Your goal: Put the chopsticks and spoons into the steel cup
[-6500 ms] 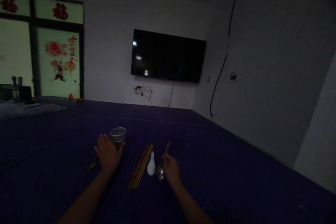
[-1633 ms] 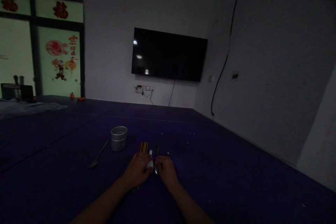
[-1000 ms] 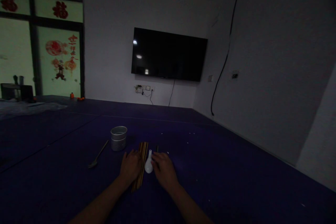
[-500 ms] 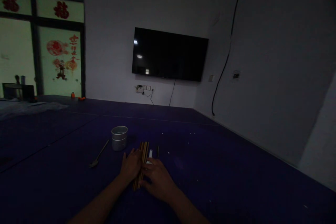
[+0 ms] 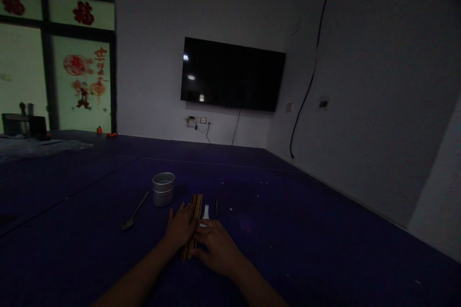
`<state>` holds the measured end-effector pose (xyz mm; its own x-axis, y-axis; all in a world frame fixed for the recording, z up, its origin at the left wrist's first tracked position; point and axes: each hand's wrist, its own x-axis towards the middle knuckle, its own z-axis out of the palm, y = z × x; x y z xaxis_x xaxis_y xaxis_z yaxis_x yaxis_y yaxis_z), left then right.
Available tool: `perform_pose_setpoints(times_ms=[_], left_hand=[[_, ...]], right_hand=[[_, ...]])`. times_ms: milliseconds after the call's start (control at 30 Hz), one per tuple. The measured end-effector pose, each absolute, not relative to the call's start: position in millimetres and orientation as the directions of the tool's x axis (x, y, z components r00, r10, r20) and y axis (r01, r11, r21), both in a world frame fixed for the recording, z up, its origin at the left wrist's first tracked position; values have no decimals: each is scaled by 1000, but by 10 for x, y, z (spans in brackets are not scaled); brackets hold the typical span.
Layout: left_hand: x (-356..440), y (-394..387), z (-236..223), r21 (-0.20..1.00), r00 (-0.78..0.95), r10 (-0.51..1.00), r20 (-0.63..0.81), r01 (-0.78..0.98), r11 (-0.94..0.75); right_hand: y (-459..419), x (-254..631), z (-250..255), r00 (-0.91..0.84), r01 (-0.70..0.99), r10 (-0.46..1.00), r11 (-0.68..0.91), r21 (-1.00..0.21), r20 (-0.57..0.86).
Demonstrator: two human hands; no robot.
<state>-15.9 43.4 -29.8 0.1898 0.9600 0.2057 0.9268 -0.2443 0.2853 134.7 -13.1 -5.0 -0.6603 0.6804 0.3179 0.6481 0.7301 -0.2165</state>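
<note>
A bundle of wooden chopsticks (image 5: 197, 203) lies lengthwise on the purple surface between my hands. My left hand (image 5: 181, 226) rests over its left side, fingers spread and reaching forward. From the right, my right hand (image 5: 218, 245) touches the bundle with bent fingertips, its thumb held apart nearer to me. Both hands look open, though some fingertips are hidden among the sticks. Just beyond my right hand, the handle of a white spoon (image 5: 206, 211) sticks out; its lower part is covered. A thin dark utensil (image 5: 216, 207), kind unclear, lies beside it.
A metal cup (image 5: 163, 191) stands upright beyond my left hand. Left of it lies a long-handled metal utensil (image 5: 135, 213), perhaps a fork. Small white scraps dot the surface on the right. A television (image 5: 232, 74) hangs on the far wall; clear plastic sheeting (image 5: 43, 148) lies far left.
The far end of the chopstick bundle has shifted very slightly left. Both hands stay nearly where they were, still against the sticks.
</note>
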Motion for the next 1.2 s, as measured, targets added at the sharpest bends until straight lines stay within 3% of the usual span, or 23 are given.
perform_pose_setpoints(times_ms=[1200], left_hand=[[-167, 421, -273, 289, 210, 960, 185, 922, -257]], right_hand=[[-158, 1364, -61, -660, 641, 662, 743, -192, 357]])
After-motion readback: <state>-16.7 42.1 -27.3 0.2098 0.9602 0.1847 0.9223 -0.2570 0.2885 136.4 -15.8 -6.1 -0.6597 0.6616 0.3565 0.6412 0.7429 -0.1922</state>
